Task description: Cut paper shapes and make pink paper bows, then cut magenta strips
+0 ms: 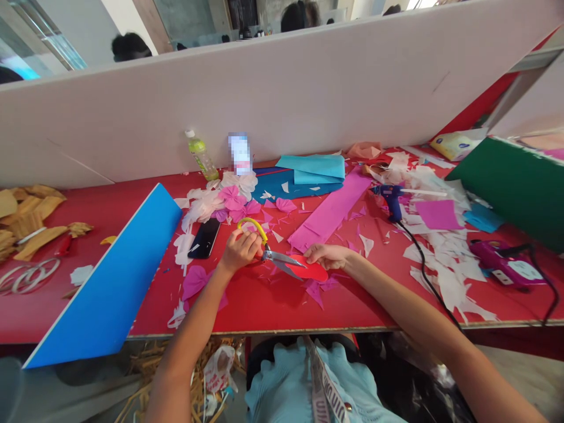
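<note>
My left hand (240,249) grips the yellow-handled scissors (269,249), whose blades are parted and bite into a piece of red paper (314,271). My right hand (328,255) pinches that red paper at its upper edge, just above the red table (264,299). A black phone (205,238) lies left of my left hand. Pink paper petals (235,202) and a long pink paper strip (332,211) lie behind the hands.
A blue board (114,276) leans over the table's front edge at left. A blue glue gun (390,197) with a black cord, white scraps, a purple device (506,264), a green board (515,185), teal paper (312,167), a green bottle (200,154). A white partition stands behind.
</note>
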A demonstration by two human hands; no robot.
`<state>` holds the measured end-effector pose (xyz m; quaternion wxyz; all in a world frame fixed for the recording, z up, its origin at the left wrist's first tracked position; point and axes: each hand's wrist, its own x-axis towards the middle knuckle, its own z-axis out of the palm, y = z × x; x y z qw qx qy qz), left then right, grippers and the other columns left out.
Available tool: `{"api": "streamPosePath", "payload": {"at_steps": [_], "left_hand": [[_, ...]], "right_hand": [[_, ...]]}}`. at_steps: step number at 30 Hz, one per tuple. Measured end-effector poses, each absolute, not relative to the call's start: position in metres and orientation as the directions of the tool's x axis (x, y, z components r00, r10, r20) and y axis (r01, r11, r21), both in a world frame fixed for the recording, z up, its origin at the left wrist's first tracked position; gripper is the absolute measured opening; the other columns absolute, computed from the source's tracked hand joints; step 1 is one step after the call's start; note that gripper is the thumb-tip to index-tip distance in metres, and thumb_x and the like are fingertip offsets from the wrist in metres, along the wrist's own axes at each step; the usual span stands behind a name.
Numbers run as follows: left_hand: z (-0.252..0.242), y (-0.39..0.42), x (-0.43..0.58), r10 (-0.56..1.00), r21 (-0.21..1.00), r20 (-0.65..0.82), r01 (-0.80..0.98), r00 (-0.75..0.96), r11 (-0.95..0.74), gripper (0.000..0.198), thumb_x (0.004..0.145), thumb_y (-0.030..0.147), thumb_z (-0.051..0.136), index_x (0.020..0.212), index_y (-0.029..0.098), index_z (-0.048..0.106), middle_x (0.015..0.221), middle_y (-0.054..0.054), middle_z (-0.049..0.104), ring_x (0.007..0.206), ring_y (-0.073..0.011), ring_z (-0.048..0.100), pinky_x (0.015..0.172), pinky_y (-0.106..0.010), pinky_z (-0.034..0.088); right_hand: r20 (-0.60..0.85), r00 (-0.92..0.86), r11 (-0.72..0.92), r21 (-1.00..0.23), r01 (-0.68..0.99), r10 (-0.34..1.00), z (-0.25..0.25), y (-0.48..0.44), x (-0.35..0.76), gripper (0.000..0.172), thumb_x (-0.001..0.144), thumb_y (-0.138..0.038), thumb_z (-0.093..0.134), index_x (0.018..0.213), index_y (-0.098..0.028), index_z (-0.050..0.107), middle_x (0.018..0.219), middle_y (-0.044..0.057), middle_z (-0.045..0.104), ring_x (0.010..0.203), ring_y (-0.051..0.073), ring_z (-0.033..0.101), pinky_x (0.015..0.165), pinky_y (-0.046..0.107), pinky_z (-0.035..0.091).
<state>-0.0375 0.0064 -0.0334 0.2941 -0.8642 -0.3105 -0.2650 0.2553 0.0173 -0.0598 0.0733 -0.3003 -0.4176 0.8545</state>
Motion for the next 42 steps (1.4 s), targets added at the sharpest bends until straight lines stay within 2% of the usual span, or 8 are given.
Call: {"api": "streamPosePath", "payload": {"at_steps": [8, 15, 20, 28, 35, 42], "left_hand": [[-0.0335, 0.0051, -0.0370, 0.439, -0.285, 0.621, 0.709, 0.649, -0.645, 0.020, 0.088, 0.024, 0.042, 0.091, 0.018, 0.061, 0.085, -0.007, 0.066, 0.083, -0.0194, 0.064, 0.075, -0.037, 0.042], [-0.0325, 0.0042, -0.0374, 0.395, -0.383, 0.613, 0.695, 0.684, -0.609, 0.019, 0.087, 0.024, 0.043, 0.091, 0.018, 0.061, 0.085, -0.007, 0.067, 0.081, -0.0188, 0.064, 0.074, -0.036, 0.042], [-0.0332, 0.0043, -0.0394, 0.464, -0.326, 0.566, 0.702, 0.682, -0.634, 0.025, 0.088, 0.025, 0.039, 0.091, 0.018, 0.063, 0.085, -0.008, 0.066, 0.081, -0.0177, 0.063, 0.074, -0.035, 0.043], [-0.0287, 0.0030, -0.0373, 0.440, -0.297, 0.598, 0.694, 0.671, -0.656, 0.020, 0.088, 0.022, 0.042, 0.088, 0.019, 0.061, 0.082, -0.005, 0.066, 0.077, -0.0160, 0.063, 0.073, -0.033, 0.041], [-0.0279, 0.0029, -0.0357, 0.365, -0.425, 0.607, 0.677, 0.705, -0.601, 0.016, 0.088, 0.023, 0.045, 0.084, 0.018, 0.059, 0.076, -0.002, 0.065, 0.071, -0.0142, 0.062, 0.072, -0.032, 0.039], [-0.0276, 0.0026, -0.0349, 0.321, -0.433, 0.630, 0.663, 0.707, -0.611, 0.014, 0.087, 0.022, 0.046, 0.082, 0.018, 0.059, 0.074, -0.002, 0.064, 0.070, -0.0135, 0.061, 0.073, -0.032, 0.037]], "right_hand": [[-0.443, -0.808, -0.632, -0.767, 0.115, 0.390, -0.0621, 0.0183, 0.2563, 0.013, 0.062, -0.017, 0.064, 0.072, -0.009, 0.063, 0.058, 0.002, 0.067, 0.046, 0.010, 0.061, 0.040, 0.013, 0.046], [-0.462, -0.802, -0.638, -0.758, 0.136, 0.378, -0.0602, 0.0179, 0.2572, 0.015, 0.061, -0.018, 0.064, 0.073, -0.010, 0.063, 0.058, 0.002, 0.067, 0.047, 0.010, 0.062, 0.042, 0.013, 0.047], [-0.459, -0.798, -0.630, -0.765, 0.132, 0.390, -0.0617, 0.0186, 0.2586, 0.013, 0.062, -0.017, 0.064, 0.072, -0.010, 0.062, 0.058, 0.002, 0.067, 0.047, 0.010, 0.061, 0.039, 0.012, 0.044], [-0.451, -0.801, -0.628, -0.768, 0.125, 0.393, -0.0611, 0.0183, 0.2571, 0.013, 0.064, -0.017, 0.063, 0.073, -0.009, 0.064, 0.060, 0.003, 0.068, 0.048, 0.010, 0.062, 0.041, 0.012, 0.046], [-0.445, -0.808, -0.636, -0.763, 0.117, 0.386, -0.0605, 0.0180, 0.2569, 0.013, 0.062, -0.016, 0.063, 0.072, -0.008, 0.064, 0.059, 0.003, 0.067, 0.046, 0.010, 0.061, 0.041, 0.012, 0.046], [-0.444, -0.813, -0.636, -0.762, 0.121, 0.377, -0.0598, 0.0182, 0.2572, 0.015, 0.062, -0.017, 0.063, 0.074, -0.008, 0.065, 0.062, 0.004, 0.069, 0.049, 0.011, 0.063, 0.043, 0.013, 0.048]]}}
